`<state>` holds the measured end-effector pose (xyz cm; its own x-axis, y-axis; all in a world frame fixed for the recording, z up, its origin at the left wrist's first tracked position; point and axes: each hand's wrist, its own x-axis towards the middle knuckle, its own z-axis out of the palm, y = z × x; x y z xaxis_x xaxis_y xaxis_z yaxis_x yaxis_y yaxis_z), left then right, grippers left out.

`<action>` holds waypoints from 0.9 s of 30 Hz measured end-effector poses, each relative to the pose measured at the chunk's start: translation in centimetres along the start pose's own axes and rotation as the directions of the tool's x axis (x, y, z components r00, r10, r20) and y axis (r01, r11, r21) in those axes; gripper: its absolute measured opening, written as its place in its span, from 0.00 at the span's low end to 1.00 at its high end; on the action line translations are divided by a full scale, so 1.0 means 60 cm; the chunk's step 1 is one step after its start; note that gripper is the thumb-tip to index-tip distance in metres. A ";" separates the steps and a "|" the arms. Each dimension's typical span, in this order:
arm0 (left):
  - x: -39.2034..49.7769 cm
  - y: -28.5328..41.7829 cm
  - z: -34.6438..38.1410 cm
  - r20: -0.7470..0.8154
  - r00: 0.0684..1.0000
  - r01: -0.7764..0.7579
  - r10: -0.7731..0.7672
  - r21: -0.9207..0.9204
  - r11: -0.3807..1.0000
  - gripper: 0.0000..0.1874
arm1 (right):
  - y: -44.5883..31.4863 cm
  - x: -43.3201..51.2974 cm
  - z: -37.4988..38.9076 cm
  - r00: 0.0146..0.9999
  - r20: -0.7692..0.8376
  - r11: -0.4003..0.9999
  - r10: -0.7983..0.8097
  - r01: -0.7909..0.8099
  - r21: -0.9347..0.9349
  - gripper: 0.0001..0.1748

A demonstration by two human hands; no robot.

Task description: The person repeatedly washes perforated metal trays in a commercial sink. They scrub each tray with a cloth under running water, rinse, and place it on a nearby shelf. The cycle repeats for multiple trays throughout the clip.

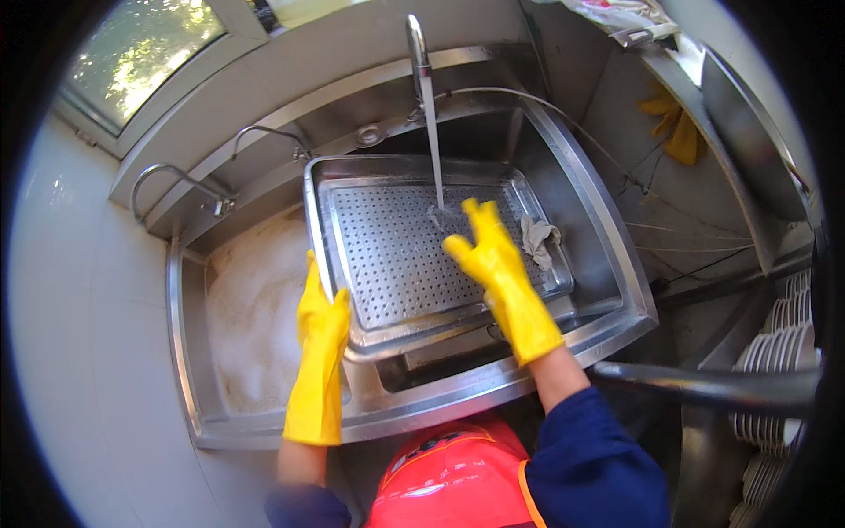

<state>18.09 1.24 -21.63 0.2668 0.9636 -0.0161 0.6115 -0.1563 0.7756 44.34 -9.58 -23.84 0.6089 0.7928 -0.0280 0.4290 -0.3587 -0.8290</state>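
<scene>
A perforated stainless steel tray [396, 264] rests tilted over the right basin of a double sink. My left hand [322, 315], in a yellow rubber glove, grips the tray's left rim, with the thumb on the near side. My right hand [492, 254], gloved the same way, hovers above the tray's right half, fingers spread and holding nothing. Water from a tall tap [417, 49] falls onto the perforated bottom just beyond my right fingertips. A crumpled pale cloth [540, 241] lies at the tray's right end.
Foamy water fills the left basin [254, 317]. Two smaller taps [181, 175] stand along the back ledge. At right are a metal pipe [700, 386], racked white plates [776, 356] and a hanging yellow glove [680, 129]. A window [145, 59] is at upper left.
</scene>
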 end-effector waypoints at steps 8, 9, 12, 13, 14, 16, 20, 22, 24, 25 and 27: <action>-0.025 0.002 0.005 -0.117 0.991 -0.055 0.061 0.054 0.997 0.36 | 0.383 0.159 -0.021 0.925 -0.105 0.709 0.366 -0.350 -0.612 0.37; -0.024 0.008 0.003 -0.123 0.990 -0.055 0.074 0.151 0.987 0.36 | 0.403 0.163 -0.014 0.904 -0.126 0.690 0.409 -0.396 -0.606 0.37; -0.015 0.023 0.001 -0.072 0.955 -0.267 0.289 0.227 0.937 0.24 | 0.405 0.180 0.004 0.905 -0.096 0.798 0.414 -0.412 -0.440 0.35; -0.012 0.027 -0.002 -0.029 0.934 -0.338 0.355 0.244 0.909 0.22 | 0.388 0.186 0.009 0.914 -0.090 0.834 0.396 -0.399 -0.382 0.35; -0.010 0.032 -0.004 -0.004 0.948 -0.314 0.317 0.130 0.940 0.20 | 0.366 0.193 0.010 0.928 -0.088 0.874 0.361 -0.370 -0.314 0.34; -0.013 0.042 -0.007 -0.059 0.949 -0.296 0.308 0.158 0.942 0.21 | 0.305 0.200 0.019 0.968 -0.106 0.959 0.227 -0.241 -0.151 0.33; -0.017 0.055 -0.010 -0.081 0.976 -0.172 0.202 0.280 0.944 0.25 | 0.157 0.239 0.030 0.929 -0.247 0.938 -0.277 0.316 0.138 0.31; -0.015 0.058 -0.015 -0.060 0.987 -0.124 0.149 0.303 0.945 0.28 | 0.077 0.289 0.026 0.834 -0.251 0.812 -0.491 0.543 0.214 0.30; -0.007 0.059 -0.022 -0.032 0.994 -0.089 0.104 0.320 0.943 0.34 | 0.005 0.351 0.019 0.922 -0.054 0.852 -0.384 0.376 0.364 0.30; -0.002 0.059 -0.026 -0.023 0.996 -0.083 0.091 0.254 0.964 0.36 | -0.029 0.382 0.021 0.966 0.127 0.891 -0.227 0.153 0.428 0.30; 0.009 0.061 -0.033 0.043 0.999 0.002 -0.007 0.127 0.992 0.40 | -0.062 0.400 0.023 0.932 0.345 0.845 -0.108 -0.096 0.525 0.30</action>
<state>19.02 1.64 -17.54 0.2938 0.9546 -0.0488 0.7018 -0.1807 0.6891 56.43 11.46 -22.21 0.2914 0.9478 -0.1291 -0.0465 -0.1208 -0.9916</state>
